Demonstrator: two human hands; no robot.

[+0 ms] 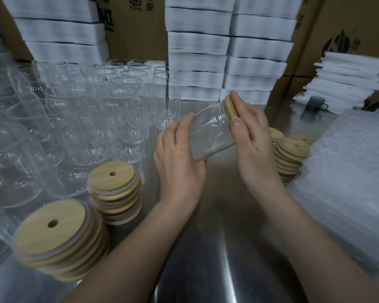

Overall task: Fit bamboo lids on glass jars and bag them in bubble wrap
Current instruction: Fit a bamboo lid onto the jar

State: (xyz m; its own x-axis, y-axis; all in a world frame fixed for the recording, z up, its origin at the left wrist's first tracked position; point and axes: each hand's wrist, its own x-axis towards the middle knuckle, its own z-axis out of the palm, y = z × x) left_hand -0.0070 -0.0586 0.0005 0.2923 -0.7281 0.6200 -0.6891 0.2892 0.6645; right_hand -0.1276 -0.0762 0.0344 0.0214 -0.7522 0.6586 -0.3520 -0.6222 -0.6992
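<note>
Fitting step: I judged the bamboo lid (229, 108) was being seated on the glass jar (212, 134), which hung tilted at mid-frame above the surface (206, 237).
Left hand: I had the left hand (179, 158) gripping the jar's base end, fingers curled round the glass.
Right hand: the right hand (254, 141) lay flat on the lid, fingers straight, pressing.
Doing it well: I would push squarely along the jar's axis. I could not tell whether the lid sat fully home.
Bagging: bubble wrap (348, 171) lay piled at the right of the frame.
Around: empty jars (109, 110) crowded the upper left, lid stacks (115, 191) stood at lower left, and white foam packs (197, 51) rose behind.
In the way: another lid stack (290, 158) stood between the right hand and the wrap, and I thought it easily knocked.
</note>
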